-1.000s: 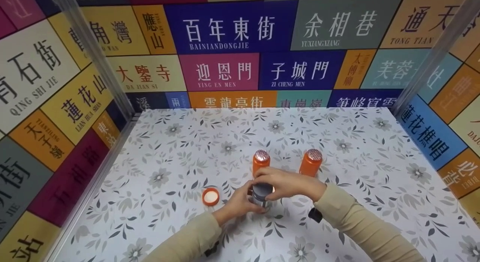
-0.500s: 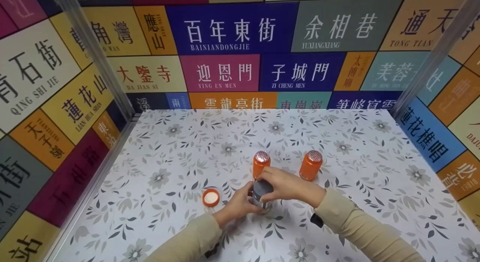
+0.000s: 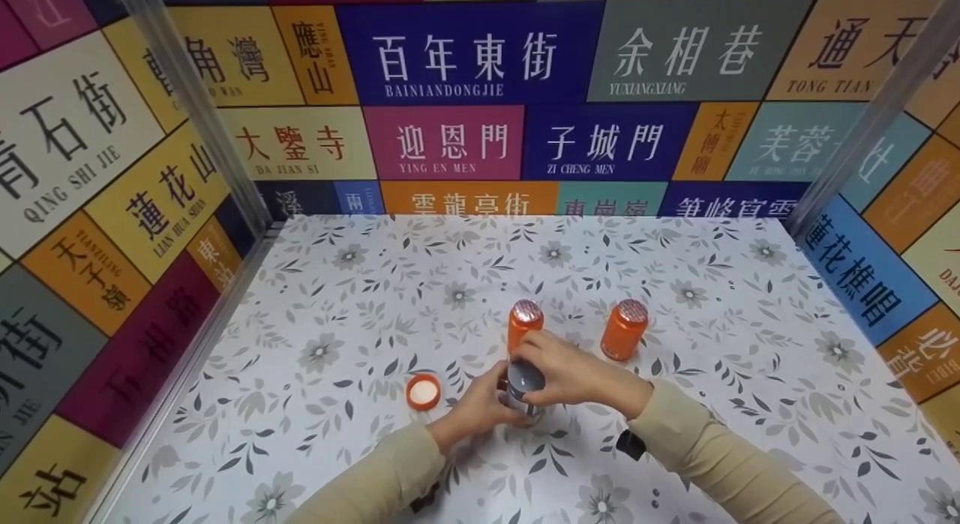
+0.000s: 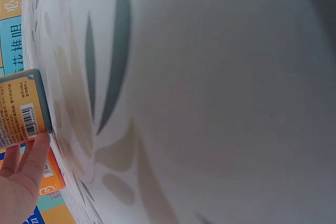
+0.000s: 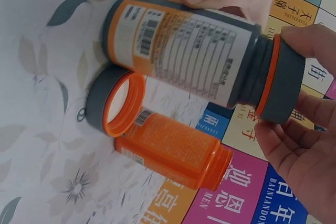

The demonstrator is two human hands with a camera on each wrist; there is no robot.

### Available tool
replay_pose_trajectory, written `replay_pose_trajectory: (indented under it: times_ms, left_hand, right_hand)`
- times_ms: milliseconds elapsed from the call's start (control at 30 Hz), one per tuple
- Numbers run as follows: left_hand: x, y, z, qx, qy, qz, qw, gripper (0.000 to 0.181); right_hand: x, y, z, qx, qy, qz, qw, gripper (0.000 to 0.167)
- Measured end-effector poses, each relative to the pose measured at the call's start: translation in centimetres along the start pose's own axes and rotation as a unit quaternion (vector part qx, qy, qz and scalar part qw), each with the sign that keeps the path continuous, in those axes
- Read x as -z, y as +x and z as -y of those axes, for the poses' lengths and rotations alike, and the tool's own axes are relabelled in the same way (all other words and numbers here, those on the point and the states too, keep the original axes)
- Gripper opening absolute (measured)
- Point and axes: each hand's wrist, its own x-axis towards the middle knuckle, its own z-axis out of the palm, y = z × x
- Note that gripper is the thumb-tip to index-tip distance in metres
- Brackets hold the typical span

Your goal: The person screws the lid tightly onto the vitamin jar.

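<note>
A grey bottle [image 5: 178,51] with an orange and white label stands on the table in front of the person. The left hand [image 3: 480,404] grips its body from the left side. Fingers and thumb of the right hand [image 3: 566,370] are round its grey cap [image 5: 283,82], whose orange lower ring sits at the bottle's neck. Some of the neck shows below the cap; whether the threads still engage is hidden. Two orange bottles with foil-covered tops stand behind: one [image 3: 523,325] just beyond the hands, the other [image 3: 625,330] farther right.
A separate cap [image 3: 422,393] lies with its orange-rimmed inside up, left of the hands. The table [image 3: 360,449] has a leaf-patterned white cover. Sign-printed panels [image 3: 465,51] enclose it at the back and both sides.
The right hand has shifted and turned slightly on the cap, and more of the cap's top shows. The left hand stays on the bottle; the orange bottles and loose cap have not moved.
</note>
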Motion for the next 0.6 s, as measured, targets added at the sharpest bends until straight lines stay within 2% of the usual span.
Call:
replay_pose_trajectory:
  times_ms: [133, 267, 467, 600]
  left_hand:
    - [0.04, -0.05, -0.08, -0.006, 0.006, 0.0, 1.0, 0.073]
    - [-0.02, -0.03, -0.1, -0.005, 0.009, 0.0, 0.9999, 0.071]
    - [-0.1, 0.08, 0.13, -0.023, 0.021, -0.003, 0.9995, 0.068]
    - [-0.06, 0.09, 0.13, -0.001, 0.017, 0.0, 0.9999, 0.068]
  right_hand:
    - [-0.21, -0.02, 0.05, -0.002, -0.004, -0.007, 1.0, 0.045]
    - [-0.51, -0.05, 0.1, -0.024, -0.013, -0.01, 0.9996, 0.047]
    - [-0.71, -0.02, 0.46, -0.046, -0.026, -0.017, 0.9985, 0.043]
    - [-1.02, 0.1, 0.95, -0.089, -0.03, -0.023, 0.9953, 0.039]
